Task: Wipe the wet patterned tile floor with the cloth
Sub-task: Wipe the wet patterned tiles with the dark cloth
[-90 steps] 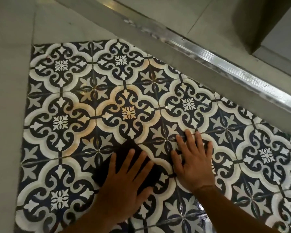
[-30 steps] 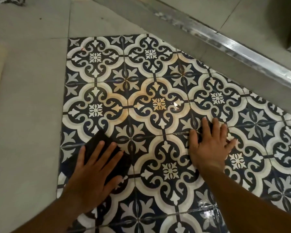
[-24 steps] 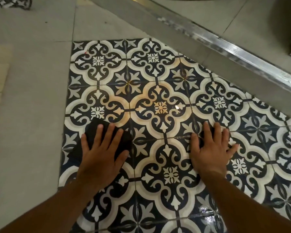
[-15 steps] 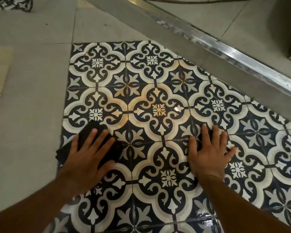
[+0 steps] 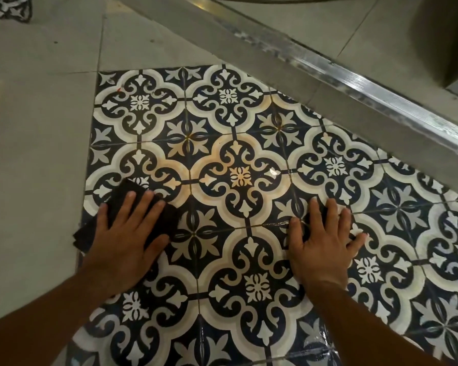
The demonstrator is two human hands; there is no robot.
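Note:
The patterned tile floor (image 5: 238, 175) is navy, white and tan, with wet glints along the near edge (image 5: 315, 339). My left hand (image 5: 122, 239) lies flat, fingers spread, pressing down on a dark cloth (image 5: 124, 188) at the left edge of the patterned tiles. The cloth sticks out beyond my fingertips and past my thumb side onto the grey floor. My right hand (image 5: 320, 244) rests flat on the bare tiles to the right of centre, fingers spread, holding nothing.
Plain grey floor (image 5: 37, 154) borders the tiles on the left and at the back. A metal threshold strip (image 5: 354, 83) runs diagonally across the upper right. A patterned mat corner (image 5: 6, 7) shows at the top left.
My left hand has slid the cloth from the middle of the tiles to their left edge, then slightly away from me. My right hand has stayed planted.

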